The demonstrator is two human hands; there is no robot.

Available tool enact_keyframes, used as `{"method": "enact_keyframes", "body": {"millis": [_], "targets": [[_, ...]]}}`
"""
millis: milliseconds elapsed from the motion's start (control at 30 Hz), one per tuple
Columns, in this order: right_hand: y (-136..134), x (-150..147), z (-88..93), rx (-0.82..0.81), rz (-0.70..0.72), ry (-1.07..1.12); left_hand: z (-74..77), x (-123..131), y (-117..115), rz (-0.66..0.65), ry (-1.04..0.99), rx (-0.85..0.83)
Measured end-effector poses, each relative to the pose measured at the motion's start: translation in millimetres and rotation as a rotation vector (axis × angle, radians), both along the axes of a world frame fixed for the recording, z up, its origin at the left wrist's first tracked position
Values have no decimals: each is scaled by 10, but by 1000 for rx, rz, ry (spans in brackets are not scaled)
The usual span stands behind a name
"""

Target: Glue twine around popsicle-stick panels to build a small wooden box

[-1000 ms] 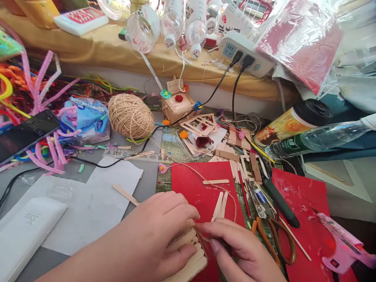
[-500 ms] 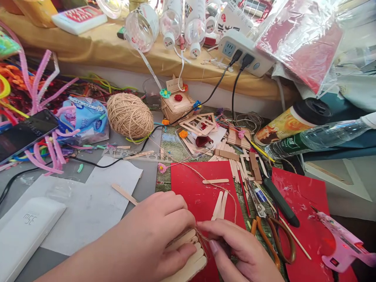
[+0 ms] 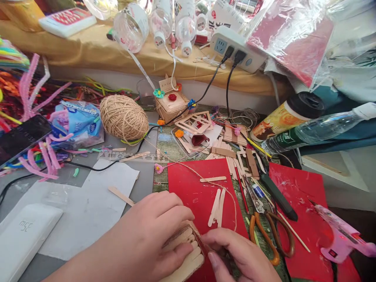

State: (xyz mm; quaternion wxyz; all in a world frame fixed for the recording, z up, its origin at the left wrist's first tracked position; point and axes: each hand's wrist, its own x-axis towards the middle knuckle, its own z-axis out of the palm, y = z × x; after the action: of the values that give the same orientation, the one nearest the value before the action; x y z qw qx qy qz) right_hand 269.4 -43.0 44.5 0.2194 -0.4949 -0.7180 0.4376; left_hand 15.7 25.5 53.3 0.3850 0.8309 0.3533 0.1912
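At the bottom centre, my left hand (image 3: 155, 231) is wrapped over a small box of wooden craft sticks (image 3: 188, 264), its thumb across the sticks. Twine runs along the box's edge. Beside the box's right edge, my right hand (image 3: 237, 252) pinches the twine between thumb and index finger; the pinch itself is partly hidden. The twine (image 3: 233, 196) crosses red paper (image 3: 188, 188) from a large twine ball (image 3: 123, 117). Loose craft sticks (image 3: 216, 207) lie on that paper, just above my right hand.
Scissors (image 3: 272, 235), a dark-handled cutter (image 3: 279, 197) and a pink glue gun (image 3: 337, 235) lie at the right. A bottle (image 3: 311, 131) and cup (image 3: 289, 113) stand behind them. A black cable (image 3: 205, 92) crosses the back near a decorated stick box (image 3: 172, 103). A white power bank (image 3: 29, 239) sits left.
The view has shifted slightly. My right hand has moved a little away from my left, exposing more of the box's upper edge. Both hands keep their hold.
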Motion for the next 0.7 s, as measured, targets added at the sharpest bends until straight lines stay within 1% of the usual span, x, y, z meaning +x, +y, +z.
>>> {"method": "enact_keyframes", "body": {"millis": [100,233,300,400,467,633,700], "targets": [[-19,-17,-23,27,-20,15,2,1,2,-18,3,9],[-13,-41,2,162,-39,32,16,23,30,-58,5,13],[3,-48,22,216,-25,26,25,32,37,-63,8,17],[22,-53,28,256,-7,2,29,32,38,-66,13,19],[21,-54,7,285,13,-38,27,28,39,-69,12,13],[-28,-63,-64,425,60,-123,26,28,43,-70,12,16],[-53,-66,-76,437,63,-127,24,31,39,-69,8,27]]}}
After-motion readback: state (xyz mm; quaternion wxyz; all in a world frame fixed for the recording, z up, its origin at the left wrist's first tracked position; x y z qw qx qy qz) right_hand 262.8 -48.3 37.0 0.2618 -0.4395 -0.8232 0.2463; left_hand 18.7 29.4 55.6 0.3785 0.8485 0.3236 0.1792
